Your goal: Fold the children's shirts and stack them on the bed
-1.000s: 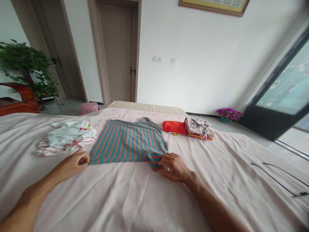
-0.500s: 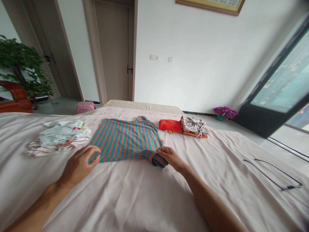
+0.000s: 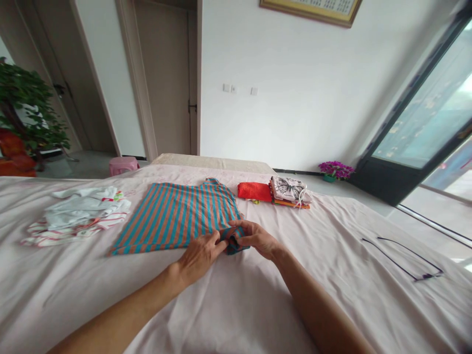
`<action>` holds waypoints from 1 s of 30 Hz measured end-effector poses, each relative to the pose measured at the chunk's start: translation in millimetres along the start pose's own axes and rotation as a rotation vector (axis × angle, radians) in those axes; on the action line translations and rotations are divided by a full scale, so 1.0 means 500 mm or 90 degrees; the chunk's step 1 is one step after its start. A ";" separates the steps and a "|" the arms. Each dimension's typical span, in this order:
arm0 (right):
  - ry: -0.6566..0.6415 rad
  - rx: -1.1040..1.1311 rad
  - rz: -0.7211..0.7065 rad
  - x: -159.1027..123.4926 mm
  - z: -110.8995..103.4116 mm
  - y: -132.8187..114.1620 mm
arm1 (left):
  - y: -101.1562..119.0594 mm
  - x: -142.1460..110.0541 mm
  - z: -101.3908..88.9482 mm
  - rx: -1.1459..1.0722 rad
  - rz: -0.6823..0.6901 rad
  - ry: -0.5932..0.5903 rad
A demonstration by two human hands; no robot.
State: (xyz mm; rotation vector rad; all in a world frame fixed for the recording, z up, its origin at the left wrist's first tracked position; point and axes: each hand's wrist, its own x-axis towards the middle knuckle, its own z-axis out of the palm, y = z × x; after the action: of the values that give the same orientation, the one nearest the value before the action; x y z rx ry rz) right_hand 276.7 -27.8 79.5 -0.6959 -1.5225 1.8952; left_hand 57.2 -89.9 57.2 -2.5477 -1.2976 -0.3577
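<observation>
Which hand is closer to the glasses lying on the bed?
The right. The right hand is at the striped shirt, with the glasses off to its right; the left hand, also at the shirt, is farther left.

- A striped top (image 3: 177, 216) in teal and rust-orange bands, which run from near to far.
- It lies mostly flat on the pale pink sheet (image 3: 313, 236), its wide end to the left.
- The far sleeve (image 3: 214, 184) juts outward.
- The near sleeve (image 3: 240, 246), at right, is bunched (a dark hollow shows inside).
</observation>
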 end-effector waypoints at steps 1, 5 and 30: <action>-0.008 -0.005 -0.003 0.001 -0.001 0.000 | -0.001 0.004 0.003 0.011 0.026 -0.003; 0.005 -0.096 -0.007 0.015 -0.006 0.015 | -0.003 0.006 0.015 0.038 0.063 -0.007; 0.149 -0.801 -0.097 -0.004 0.013 -0.078 | -0.020 -0.049 -0.018 -0.417 0.019 0.087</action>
State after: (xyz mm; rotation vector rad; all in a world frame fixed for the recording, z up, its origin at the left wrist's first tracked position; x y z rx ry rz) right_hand 278.2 -27.5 119.0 -1.1847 -2.4130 0.5151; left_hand 34.2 -105.9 58.4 -2.9743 -1.2345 -1.0839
